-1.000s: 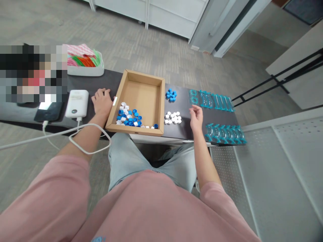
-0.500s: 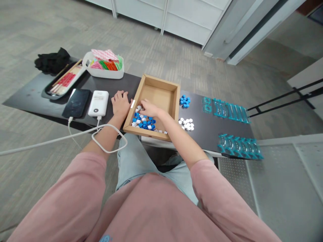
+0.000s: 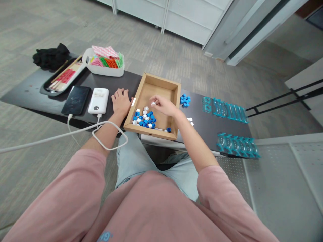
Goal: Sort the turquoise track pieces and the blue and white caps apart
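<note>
My right hand (image 3: 164, 105) is over the cardboard box (image 3: 161, 133), its fingers pinched on a small white hexagonal piece (image 3: 153, 104). Below it, blue pieces (image 3: 145, 123) and white ones lie mixed in the near left corner of the box. My left hand (image 3: 122, 102) rests flat with fingers spread on the dark table, its fingertips by the box's left wall. Right of the box lies a cluster of blue pieces (image 3: 185, 100). Nearer me, a group of white pieces (image 3: 190, 121) is partly hidden behind my right forearm.
Teal clear plastic parts (image 3: 229, 110) lie in rows on the right, with another row (image 3: 237, 145) nearer. At left are a white power bank (image 3: 98, 101) with a cable (image 3: 63, 135), a phone (image 3: 76, 100), a black tray (image 3: 47, 92), a white basket (image 3: 107, 70) and black cloth (image 3: 51, 57).
My right hand has lifted from the pile and moved right across the box with a white piece between its fingers. The left hand stays in place.
</note>
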Motion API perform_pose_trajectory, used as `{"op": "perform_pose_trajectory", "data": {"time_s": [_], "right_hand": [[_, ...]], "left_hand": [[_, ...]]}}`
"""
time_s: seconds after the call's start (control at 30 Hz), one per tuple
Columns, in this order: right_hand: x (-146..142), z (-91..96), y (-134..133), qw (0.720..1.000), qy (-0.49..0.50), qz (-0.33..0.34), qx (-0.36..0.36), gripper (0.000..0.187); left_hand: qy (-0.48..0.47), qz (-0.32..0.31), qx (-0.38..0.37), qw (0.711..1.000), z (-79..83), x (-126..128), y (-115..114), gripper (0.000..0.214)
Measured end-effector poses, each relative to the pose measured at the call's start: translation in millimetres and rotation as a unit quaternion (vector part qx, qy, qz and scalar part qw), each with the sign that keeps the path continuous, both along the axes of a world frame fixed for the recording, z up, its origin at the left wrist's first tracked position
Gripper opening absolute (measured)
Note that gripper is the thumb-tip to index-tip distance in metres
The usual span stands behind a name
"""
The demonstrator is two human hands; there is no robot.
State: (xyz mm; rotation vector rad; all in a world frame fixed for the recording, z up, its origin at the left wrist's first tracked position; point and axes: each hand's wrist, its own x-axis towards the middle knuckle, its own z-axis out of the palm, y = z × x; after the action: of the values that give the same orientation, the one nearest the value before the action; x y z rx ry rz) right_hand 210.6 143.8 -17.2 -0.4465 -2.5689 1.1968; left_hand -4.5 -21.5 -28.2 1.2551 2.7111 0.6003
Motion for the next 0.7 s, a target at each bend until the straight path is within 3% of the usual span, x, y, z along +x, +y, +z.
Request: {"op": "perform_pose_trajectory", "data": {"time_s": [0.2,0.33,0.47,0.57,0.7], "right_hand": [[90,6.2,18,0.984,0.104,-0.142,0.026,0.029],[178,-12.4,21,0.946,0.127,-0.297,0.017,0.039],[257,-40.6,11,0.9,0.082,-0.427,0.035,0.045],[284,-59.8,-1,0.893,0.037,-0.446,0.033,0.045],[284,-75.2,-13,0.898,0.057,-0.432,0.066,0.043]], "left_hand": [[0.008,0.007,-0.007,1.0,1.7,1,-1,0.062],[0.012,0.004,-0.025,1.0,2.2,-1,-1,0.062],[0.01,0.007,-0.048,0.999,3.3,-3,1,0.066],[0.002,0.016,-0.059,0.998,5.7,-3,2,0.068],[-0.003,0.021,-0.071,0.997,11.2,1,2,0.069]]}}
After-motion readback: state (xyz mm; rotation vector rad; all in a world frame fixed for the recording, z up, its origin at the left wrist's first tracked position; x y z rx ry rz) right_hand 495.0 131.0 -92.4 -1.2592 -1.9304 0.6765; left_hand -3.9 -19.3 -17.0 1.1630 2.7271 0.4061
